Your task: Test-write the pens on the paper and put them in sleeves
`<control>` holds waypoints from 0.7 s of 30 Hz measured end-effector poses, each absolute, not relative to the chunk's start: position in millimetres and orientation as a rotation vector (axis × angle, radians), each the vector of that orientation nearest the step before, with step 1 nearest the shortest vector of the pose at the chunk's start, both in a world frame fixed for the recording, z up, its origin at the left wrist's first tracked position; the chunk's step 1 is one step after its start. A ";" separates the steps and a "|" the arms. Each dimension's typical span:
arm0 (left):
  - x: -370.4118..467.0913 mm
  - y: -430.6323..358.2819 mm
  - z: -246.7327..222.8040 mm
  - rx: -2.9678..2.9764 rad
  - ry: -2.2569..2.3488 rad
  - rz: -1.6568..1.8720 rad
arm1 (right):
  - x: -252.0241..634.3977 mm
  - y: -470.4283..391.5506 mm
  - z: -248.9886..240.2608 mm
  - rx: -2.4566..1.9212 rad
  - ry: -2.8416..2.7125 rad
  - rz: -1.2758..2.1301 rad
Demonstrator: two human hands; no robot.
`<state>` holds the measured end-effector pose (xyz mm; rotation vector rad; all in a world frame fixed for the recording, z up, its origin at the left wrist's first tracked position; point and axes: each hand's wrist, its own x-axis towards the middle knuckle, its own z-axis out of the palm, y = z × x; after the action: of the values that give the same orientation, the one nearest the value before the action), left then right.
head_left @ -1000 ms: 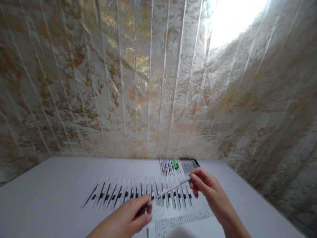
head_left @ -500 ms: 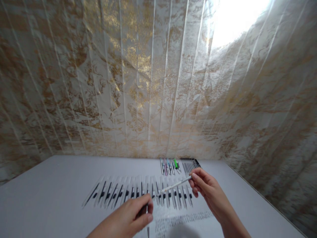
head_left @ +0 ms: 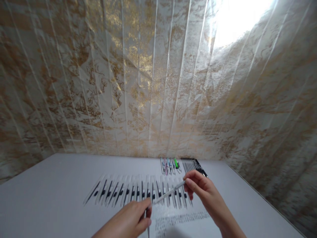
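My right hand [head_left: 198, 185] pinches the upper end of a slim whitish pen [head_left: 170, 192], which slants down to the left. Its lower tip comes close to the fingertips of my left hand [head_left: 138, 215]; whether they touch is unclear. Those left fingers are closed on a thin dark stick-like item [head_left: 148, 229] that points down. Behind both hands, a long row of clear and black pen parts [head_left: 121, 191] lies across the white table [head_left: 49, 198].
Farther back lie several coloured pens [head_left: 166, 166], one bright green [head_left: 176, 163], beside a group of dark slim rods [head_left: 190, 166]. A sheet with handwriting [head_left: 183, 219] is near the front. Patterned shiny sheeting [head_left: 148, 82] rises behind the table.
My right hand has moved a little left and down with the pen, bringing the pen's tip nearer my left hand. Black items at the back right are now less covered.
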<state>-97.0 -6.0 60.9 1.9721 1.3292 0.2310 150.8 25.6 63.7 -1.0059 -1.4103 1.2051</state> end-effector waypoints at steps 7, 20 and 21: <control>-90.8 3.4 50.3 1.564 1.111 0.441 | 117.8 29.6 33.2 -0.886 -1.454 1.531; -69.3 4.0 20.6 0.984 0.795 0.407 | 146.0 48.2 12.5 -0.941 -1.297 1.606; -69.4 4.6 19.4 0.971 0.787 0.411 | 149.5 49.3 12.2 -0.957 -1.279 1.591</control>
<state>-69.4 4.6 19.4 0.9705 0.7867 0.4112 149.5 49.3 12.2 -0.9569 -1.2793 1.5913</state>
